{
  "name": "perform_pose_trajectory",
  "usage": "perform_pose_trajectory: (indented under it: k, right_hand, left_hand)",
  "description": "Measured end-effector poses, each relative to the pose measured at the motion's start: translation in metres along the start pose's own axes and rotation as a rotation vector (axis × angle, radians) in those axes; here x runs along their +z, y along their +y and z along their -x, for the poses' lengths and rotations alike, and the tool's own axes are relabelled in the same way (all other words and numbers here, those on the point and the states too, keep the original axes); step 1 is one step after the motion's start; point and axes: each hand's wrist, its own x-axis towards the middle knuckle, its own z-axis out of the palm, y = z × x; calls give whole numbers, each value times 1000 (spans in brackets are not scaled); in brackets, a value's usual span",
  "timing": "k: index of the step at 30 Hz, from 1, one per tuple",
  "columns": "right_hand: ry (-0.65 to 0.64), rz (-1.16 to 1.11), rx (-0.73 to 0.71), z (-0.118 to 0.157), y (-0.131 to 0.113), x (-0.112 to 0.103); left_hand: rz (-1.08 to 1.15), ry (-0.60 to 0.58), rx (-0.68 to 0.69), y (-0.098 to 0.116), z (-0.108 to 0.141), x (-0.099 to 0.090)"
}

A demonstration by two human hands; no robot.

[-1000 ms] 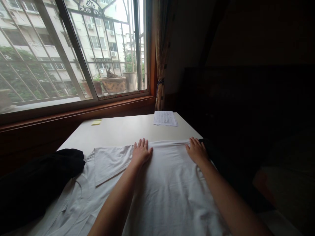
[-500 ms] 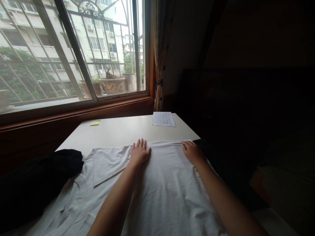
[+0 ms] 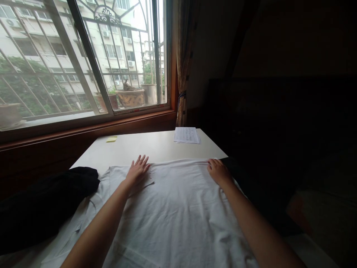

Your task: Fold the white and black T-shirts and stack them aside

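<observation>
A white shirt (image 3: 173,208) lies spread over the near part of the white table, its far edge folded and running across between my hands. My left hand (image 3: 138,169) rests on the cloth near that far edge, fingers spread, beside the sleeve. At the far right corner of the cloth is my right hand (image 3: 219,172), its fingers curled down over the edge and closed on it. Wrinkles run through the cloth between my forearms.
A black garment (image 3: 55,204) is bunched at the left. On the far part of the table (image 3: 139,145) lie a yellow sticky note (image 3: 111,139) and sheets of paper (image 3: 186,134). Behind are a barred window and a tied curtain (image 3: 182,100). Dark cloth hangs at the right.
My left hand has slid left along the far edge, over the sleeve part, with its fingers still spread. My right hand keeps its place at the corner. The view has shifted slightly.
</observation>
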Motion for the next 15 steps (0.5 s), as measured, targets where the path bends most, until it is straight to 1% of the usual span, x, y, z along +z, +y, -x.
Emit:
perform_pose_trajectory:
  k: [4,6,7,8,10,13,15]
  right_hand:
    - [-59,14,9,0,2,6]
    - [-103,18,17,-1,4,10]
    - [-126,20,25,-1,6,11]
    - [-149,21,34,-2,7,12]
    - [-188,25,56,-4,9,14]
    - [-215,40,77,-5,9,13]
    - [-205,60,79,-4,5,10]
  left_hand:
    - [-49,-31,-138,-71,38,-9]
    - [-69,-41,-215,-98,52,-12]
    - [-76,-46,-244,-108,57,-13]
    - [-82,-51,-265,-116,61,-14]
    - [-92,-59,-287,-124,65,-14]
    - [-107,-56,-304,-125,66,-12]
    - [-119,-41,-312,-123,65,-12]
